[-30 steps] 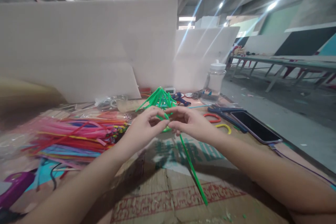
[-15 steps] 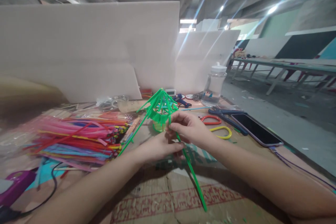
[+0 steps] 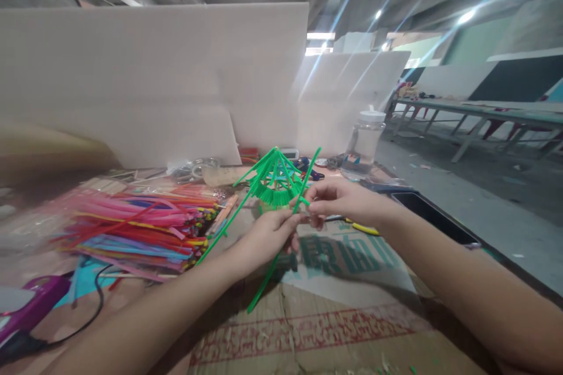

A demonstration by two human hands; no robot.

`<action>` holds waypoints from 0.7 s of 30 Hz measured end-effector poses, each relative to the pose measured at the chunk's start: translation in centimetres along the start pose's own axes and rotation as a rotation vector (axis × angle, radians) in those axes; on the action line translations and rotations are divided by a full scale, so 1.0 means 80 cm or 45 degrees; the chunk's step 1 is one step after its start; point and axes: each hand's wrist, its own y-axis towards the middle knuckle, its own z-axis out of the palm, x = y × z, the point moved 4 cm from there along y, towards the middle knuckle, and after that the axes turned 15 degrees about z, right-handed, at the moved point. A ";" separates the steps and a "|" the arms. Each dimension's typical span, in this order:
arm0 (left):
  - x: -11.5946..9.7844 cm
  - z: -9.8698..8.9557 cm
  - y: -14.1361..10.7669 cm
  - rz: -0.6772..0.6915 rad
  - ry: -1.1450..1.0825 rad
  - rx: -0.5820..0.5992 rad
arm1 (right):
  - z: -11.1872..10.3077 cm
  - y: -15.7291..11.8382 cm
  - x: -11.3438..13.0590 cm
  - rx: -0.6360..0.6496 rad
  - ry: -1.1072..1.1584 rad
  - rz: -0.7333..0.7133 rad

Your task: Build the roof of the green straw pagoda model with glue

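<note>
Pipe cleaner point(image 3: 264, 284), thin, green, now leans away, clamped in my left hand point(image 3: 269, 238), letting my right hand point(image 3: 341, 200) pinch a green stub point(image 3: 304, 202) alongside.

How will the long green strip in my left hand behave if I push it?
The green strip probably feels light, being so thin. It's likely fairly stiff, since it sticks out nearly straight on both sides of your left hand.

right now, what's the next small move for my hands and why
Probably twist the short green end around the long green stem: the right hand seems to pinch that end where it meets the stem, while the left hand appears to steady the stem, which sticks out above and below it.
</note>
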 end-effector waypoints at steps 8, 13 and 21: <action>-0.081 -0.091 -0.015 0.098 1.380 -0.167 | -0.046 0.010 -0.007 -0.436 -0.132 -0.013; -0.060 -0.125 -0.016 -0.186 1.503 0.041 | -0.101 0.030 -0.052 -0.559 -0.385 0.238; -0.032 -0.195 -0.036 -0.506 1.656 0.036 | -0.145 0.011 -0.048 -0.958 -0.542 0.223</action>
